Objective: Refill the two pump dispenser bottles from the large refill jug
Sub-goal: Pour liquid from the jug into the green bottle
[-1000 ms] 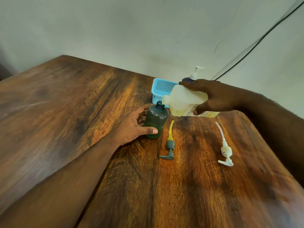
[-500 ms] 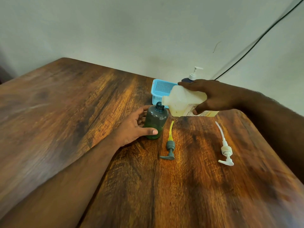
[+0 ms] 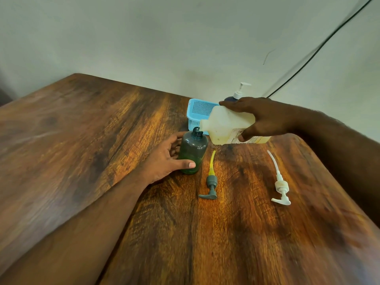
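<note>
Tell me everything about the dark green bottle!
The dark green bottle is see-through smoky plastic, round with sloped shoulders and a dark neck, its pump off. It stands upright on the wooden table, with some green liquid low inside. The left hand wraps its side, thumb in front. The tipped refill jug, held by the right hand, meets its neck.

Wood table (image 3: 82, 140), pale wall (image 3: 164, 38), maybe cable (image 3: 320, 48)
</note>
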`<state>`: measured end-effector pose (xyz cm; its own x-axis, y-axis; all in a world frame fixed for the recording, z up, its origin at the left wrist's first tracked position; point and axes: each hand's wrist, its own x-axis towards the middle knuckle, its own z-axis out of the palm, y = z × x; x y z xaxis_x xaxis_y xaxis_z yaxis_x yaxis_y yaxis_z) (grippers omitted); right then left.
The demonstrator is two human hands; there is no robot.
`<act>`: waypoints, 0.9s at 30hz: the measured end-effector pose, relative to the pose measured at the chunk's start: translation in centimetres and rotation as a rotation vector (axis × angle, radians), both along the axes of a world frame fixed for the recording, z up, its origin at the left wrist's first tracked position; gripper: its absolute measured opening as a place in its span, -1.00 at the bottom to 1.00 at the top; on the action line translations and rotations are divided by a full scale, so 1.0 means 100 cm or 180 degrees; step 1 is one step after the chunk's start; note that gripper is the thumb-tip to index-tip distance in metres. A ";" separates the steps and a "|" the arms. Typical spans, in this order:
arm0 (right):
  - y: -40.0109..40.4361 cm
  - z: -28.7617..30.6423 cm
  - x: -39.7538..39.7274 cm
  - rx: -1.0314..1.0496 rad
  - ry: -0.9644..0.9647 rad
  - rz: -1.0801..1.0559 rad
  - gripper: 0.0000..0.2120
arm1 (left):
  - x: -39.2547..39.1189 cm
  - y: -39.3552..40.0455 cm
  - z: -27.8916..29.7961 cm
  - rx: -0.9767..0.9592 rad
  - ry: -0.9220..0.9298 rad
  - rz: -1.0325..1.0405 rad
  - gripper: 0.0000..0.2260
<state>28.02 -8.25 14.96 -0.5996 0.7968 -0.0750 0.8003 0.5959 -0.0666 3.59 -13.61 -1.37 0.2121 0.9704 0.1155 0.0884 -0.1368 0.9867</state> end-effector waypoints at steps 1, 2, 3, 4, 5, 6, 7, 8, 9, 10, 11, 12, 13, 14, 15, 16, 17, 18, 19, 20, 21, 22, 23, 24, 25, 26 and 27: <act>0.000 0.000 0.000 0.0004 0.0001 0.0000 -0.13 | 0.000 0.000 0.000 -0.0002 -0.0004 -0.0001 -0.32; 0.000 0.000 0.000 0.0007 -0.0002 -0.0004 -0.13 | 0.000 0.000 0.000 0.0004 -0.0003 -0.0006 -0.32; 0.000 -0.001 0.000 0.0011 -0.0007 -0.0007 -0.14 | 0.000 0.001 0.000 0.0007 -0.0001 -0.0006 -0.31; 0.001 -0.001 0.000 0.0011 -0.0012 -0.0007 -0.14 | 0.000 0.001 0.000 0.0009 0.0003 -0.0005 -0.31; 0.000 0.000 0.000 0.0013 -0.0013 -0.0003 -0.14 | 0.000 0.000 0.000 0.0007 0.0010 0.0002 -0.31; 0.001 0.000 0.000 0.0021 -0.0014 0.0008 -0.14 | 0.000 0.000 0.000 0.0008 0.0015 0.0012 -0.31; 0.000 0.001 0.000 0.0031 -0.0017 0.0023 -0.14 | 0.000 0.000 0.000 0.0012 0.0007 0.0016 -0.32; 0.000 0.001 -0.001 0.0035 -0.0024 0.0035 -0.14 | 0.000 0.000 0.000 0.0019 -0.0002 0.0015 -0.32; 0.000 0.002 -0.001 0.0033 -0.0034 0.0036 -0.13 | 0.000 0.000 0.000 0.0024 -0.0009 0.0014 -0.32; 0.000 0.002 -0.001 0.0023 -0.0046 0.0029 -0.12 | 0.000 0.000 0.000 0.0033 -0.0011 0.0012 -0.31; -0.001 0.002 -0.002 0.0012 -0.0064 0.0019 -0.10 | 0.000 0.000 0.000 0.0035 -0.0009 0.0010 -0.31; -0.001 0.002 -0.002 0.0002 -0.0084 0.0012 -0.08 | 0.000 0.000 0.000 0.0038 -0.0012 0.0004 -0.30; -0.002 0.002 -0.003 0.0002 -0.0096 0.0015 -0.08 | 0.000 0.000 0.000 0.0038 -0.0019 0.0001 -0.30; -0.002 0.002 -0.003 0.0002 -0.0094 0.0020 -0.08 | 0.000 0.000 0.000 0.0042 -0.0030 -0.0005 -0.30; -0.002 0.002 -0.003 0.0008 -0.0085 0.0026 -0.10 | 0.000 0.000 -0.001 0.0050 -0.0029 -0.0006 -0.31; -0.002 0.003 -0.003 0.0014 -0.0076 0.0031 -0.12 | 0.000 0.000 -0.001 0.0062 -0.0014 -0.0005 -0.31; -0.003 0.003 -0.003 0.0016 -0.0081 0.0031 -0.13 | 0.000 0.000 -0.001 0.0075 0.0006 -0.0003 -0.31; -0.003 0.003 -0.003 0.0006 -0.0091 0.0023 -0.12 | 0.000 0.000 -0.002 0.0089 0.0024 -0.0002 -0.31; -0.004 0.004 -0.004 -0.0004 -0.0105 0.0009 -0.10 | -0.001 0.001 -0.002 0.0092 0.0037 0.0000 -0.30; -0.004 0.004 -0.004 -0.0021 -0.0122 -0.0013 -0.09 | -0.001 0.001 -0.002 0.0089 0.0040 -0.0001 -0.31; -0.005 0.004 -0.005 -0.0031 -0.0140 -0.0028 -0.08 | -0.001 0.001 -0.002 0.0088 0.0034 -0.0005 -0.31; -0.005 0.004 -0.005 -0.0033 -0.0157 -0.0041 -0.07 | -0.001 0.001 -0.002 0.0096 0.0027 -0.0013 -0.31; -0.005 0.005 -0.005 -0.0025 -0.0165 -0.0039 -0.07 | -0.001 0.001 -0.002 0.0102 0.0024 -0.0018 -0.32; -0.005 0.004 -0.005 -0.0023 -0.0163 -0.0037 -0.07 | -0.001 0.001 -0.002 0.0101 0.0018 -0.0021 -0.32; -0.006 0.004 -0.005 -0.0024 -0.0151 -0.0029 -0.08 | -0.001 0.001 -0.002 0.0095 0.0010 -0.0019 -0.32; -0.006 0.004 -0.005 -0.0029 -0.0134 -0.0028 -0.07 | -0.002 0.001 -0.002 0.0090 0.0006 -0.0016 -0.32; -0.006 0.004 -0.005 -0.0038 -0.0118 -0.0033 -0.07 | -0.002 0.001 -0.003 0.0088 0.0011 -0.0015 -0.32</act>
<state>27.55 -8.85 15.35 -0.5879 0.8019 -0.1065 0.8085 0.5869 -0.0439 3.41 -13.49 -1.62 0.2171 0.9658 0.1414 0.0911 -0.1643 0.9822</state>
